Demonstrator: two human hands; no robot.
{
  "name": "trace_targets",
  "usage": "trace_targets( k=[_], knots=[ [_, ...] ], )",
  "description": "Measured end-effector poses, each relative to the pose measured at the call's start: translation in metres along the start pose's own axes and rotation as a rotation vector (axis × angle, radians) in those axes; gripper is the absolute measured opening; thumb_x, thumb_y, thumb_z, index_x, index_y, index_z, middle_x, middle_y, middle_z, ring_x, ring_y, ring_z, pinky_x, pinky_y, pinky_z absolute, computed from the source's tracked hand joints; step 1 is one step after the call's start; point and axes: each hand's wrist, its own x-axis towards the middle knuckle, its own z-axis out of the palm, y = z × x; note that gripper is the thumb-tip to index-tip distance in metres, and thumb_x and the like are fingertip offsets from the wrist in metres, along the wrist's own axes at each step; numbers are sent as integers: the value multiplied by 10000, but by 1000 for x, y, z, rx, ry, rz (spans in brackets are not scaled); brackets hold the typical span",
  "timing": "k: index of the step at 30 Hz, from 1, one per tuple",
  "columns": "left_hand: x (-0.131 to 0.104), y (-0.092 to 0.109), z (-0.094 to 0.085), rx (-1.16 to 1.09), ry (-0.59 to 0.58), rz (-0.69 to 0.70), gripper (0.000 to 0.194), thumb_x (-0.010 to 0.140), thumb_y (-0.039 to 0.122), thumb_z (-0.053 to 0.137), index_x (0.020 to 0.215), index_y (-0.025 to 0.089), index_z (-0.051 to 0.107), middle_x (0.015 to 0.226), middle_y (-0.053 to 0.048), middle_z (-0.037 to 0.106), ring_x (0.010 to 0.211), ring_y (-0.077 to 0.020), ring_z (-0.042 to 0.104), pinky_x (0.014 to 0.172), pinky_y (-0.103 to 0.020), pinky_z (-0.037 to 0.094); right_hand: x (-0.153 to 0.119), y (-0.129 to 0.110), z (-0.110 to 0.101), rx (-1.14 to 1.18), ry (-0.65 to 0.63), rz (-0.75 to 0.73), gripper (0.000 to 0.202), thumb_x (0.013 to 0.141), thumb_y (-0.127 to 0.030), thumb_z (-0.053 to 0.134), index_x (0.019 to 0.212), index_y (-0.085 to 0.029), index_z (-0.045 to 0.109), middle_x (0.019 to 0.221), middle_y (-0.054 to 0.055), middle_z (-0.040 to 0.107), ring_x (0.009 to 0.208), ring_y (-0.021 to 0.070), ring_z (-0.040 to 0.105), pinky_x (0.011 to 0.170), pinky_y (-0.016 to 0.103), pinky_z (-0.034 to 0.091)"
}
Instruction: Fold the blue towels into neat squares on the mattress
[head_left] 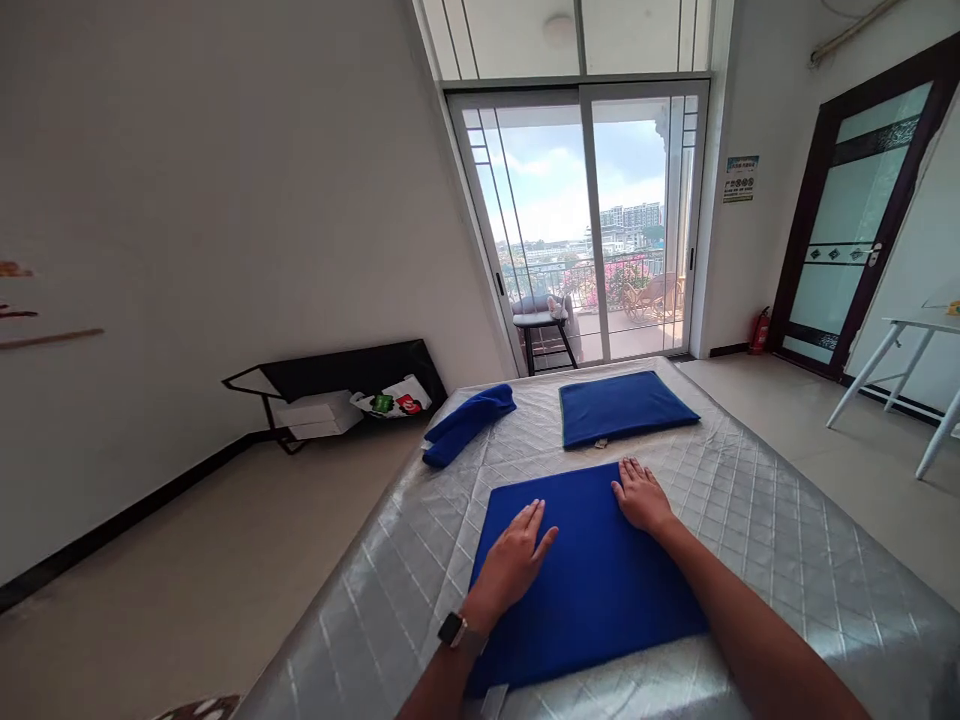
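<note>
A flat blue cloth rectangle (592,590) lies spread on the silver quilted mattress (375,590) in front of me. My left hand (517,550) is over its left part, fingers stretched out and thumb apart; a watch is on that wrist. At the far right corner of the cloth, my right hand (641,493) lies flat with its fingers extended. Neither hand grips anything. Beyond the hands is a second flat blue cloth piece (626,408) with a small tag at its near edge. A bunched blue cloth (469,425) rests near the mattress's left edge.
By the left wall, a black-framed rack (352,375) holds a white box (319,415) and a printed bag (394,400). A stool (544,325) stands near the sliding glass door (585,230). To the right are a fire extinguisher (760,332) and a white-legged table (926,320).
</note>
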Motion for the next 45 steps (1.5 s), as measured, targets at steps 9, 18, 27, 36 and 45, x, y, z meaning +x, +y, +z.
trace_targets(
  k=[9,18,27,36,45],
  knots=[
    [89,112,20,25,-29,231,607,1069,446,172,1519,147,448,1582,-143,449,1492,-258,372,1222,-477,324,-2,1,1,-13,16,-27,625,1024,-309,252,1596,-57,280,1664,133,249,1559,211,159,1255,397,144],
    [71,38,23,70,-60,-7,656,1047,527,196,1570,174,377,1626,-113,374,1539,-262,263,1257,-485,239,1,0,3,-4,21,-2,654,1037,-383,220,1600,-51,258,1666,125,248,1561,201,147,1258,395,116],
    [28,-60,13,62,-3,-281,825,1012,636,103,1568,74,338,1644,-166,307,1541,-275,249,1246,-439,245,-2,1,-3,-40,-1,5,650,1039,-392,194,1606,-80,256,1674,95,223,1560,179,146,1255,378,120],
    [35,-52,16,16,26,-262,850,998,657,129,1552,54,356,1621,-208,336,1536,-312,258,1232,-479,244,-5,-5,-12,-123,5,20,629,1039,-359,206,1597,-82,286,1672,106,240,1555,190,171,1249,382,153],
    [35,-46,13,23,54,-264,846,1002,639,105,1542,48,378,1611,-211,354,1525,-311,291,1230,-481,257,-82,-4,-32,-85,92,-79,548,988,-292,349,1494,-161,517,1610,87,407,1500,253,341,1231,434,253]
  ],
)
